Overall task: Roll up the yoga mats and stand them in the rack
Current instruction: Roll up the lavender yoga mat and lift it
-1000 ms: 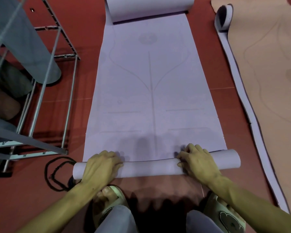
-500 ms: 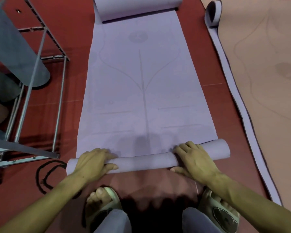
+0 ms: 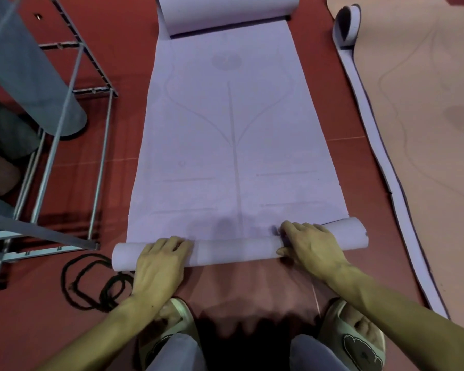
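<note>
Where the red floor [image 3: 319, 97] runs down the middle of the view, a lilac yoga mat [image 3: 233, 145] is laid flat, printed with a centre line and curved guide marks. Its near end is wound into a roll [image 3: 236, 249] lying crosswise just ahead of the person's feet; its far end is curled over at the top edge of the view.

The left hand [image 3: 158, 263] is laid palm down on the left part of the roll, fingers bent over its top, so the roll is held under the hand. The right hand [image 3: 311, 245] is set on the right part, fingers curved over the top and thumb tucked against the near side, so the roll is gripped there.

A metal rack [image 3: 65, 145] is stood on the floor to the left, apart from the mat. Rolled grey mats [image 3: 32, 76] are leaned inside it.

A black cord [image 3: 89, 285] is coiled on the floor just left of the left wrist. A second mat [image 3: 426, 129], tan on top with a lilac underside turned up along its edge, is spread to the right. Pale slippers [image 3: 356, 338] are worn on both feet.
</note>
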A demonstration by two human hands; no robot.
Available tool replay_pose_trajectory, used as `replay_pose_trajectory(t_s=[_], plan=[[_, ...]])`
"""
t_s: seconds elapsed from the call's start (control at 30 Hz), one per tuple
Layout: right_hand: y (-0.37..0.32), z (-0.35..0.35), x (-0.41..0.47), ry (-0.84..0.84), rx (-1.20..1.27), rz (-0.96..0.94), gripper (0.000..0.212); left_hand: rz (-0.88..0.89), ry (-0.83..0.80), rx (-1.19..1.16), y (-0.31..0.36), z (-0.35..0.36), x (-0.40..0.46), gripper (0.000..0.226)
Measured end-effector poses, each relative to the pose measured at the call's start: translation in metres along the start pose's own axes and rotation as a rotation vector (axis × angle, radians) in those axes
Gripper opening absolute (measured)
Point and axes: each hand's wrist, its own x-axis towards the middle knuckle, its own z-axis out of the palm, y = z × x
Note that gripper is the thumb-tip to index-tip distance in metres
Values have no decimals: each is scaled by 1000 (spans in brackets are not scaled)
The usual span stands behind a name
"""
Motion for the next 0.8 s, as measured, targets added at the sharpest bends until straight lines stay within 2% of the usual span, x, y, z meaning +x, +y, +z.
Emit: replay_pose_trajectory(t_s=[0.07,0.13,0.2,0.3,0.43,0.57,0.7,0.8], plan=[[-2,1,2,6,-17,35,41,-5,-7,-26,2,-3,-6,33],[-4,2,2,10,-63,62,40,8,-48,-52,2,-5,-8,51],[-5,6,2,38,-111,69,41,13,-65,-47,1,-4,-9,57],[-5,10,2,92,-147,72,39,-30,-61,-76,4,-2,-8,50],[-6,6,10,120,-140,80,32,-39,-92,-117,4,-6,1,59],[-5,6,16,213,-109,40,24,-26,-158,-144,-12,-7,26,46],[5,1,10,205,-42,-12,37,-18,-343,-164,-26,-11,52,54],[9,-4,8,138,-99,-48,58,-27,-394,-171,-30,-9,61,53]])
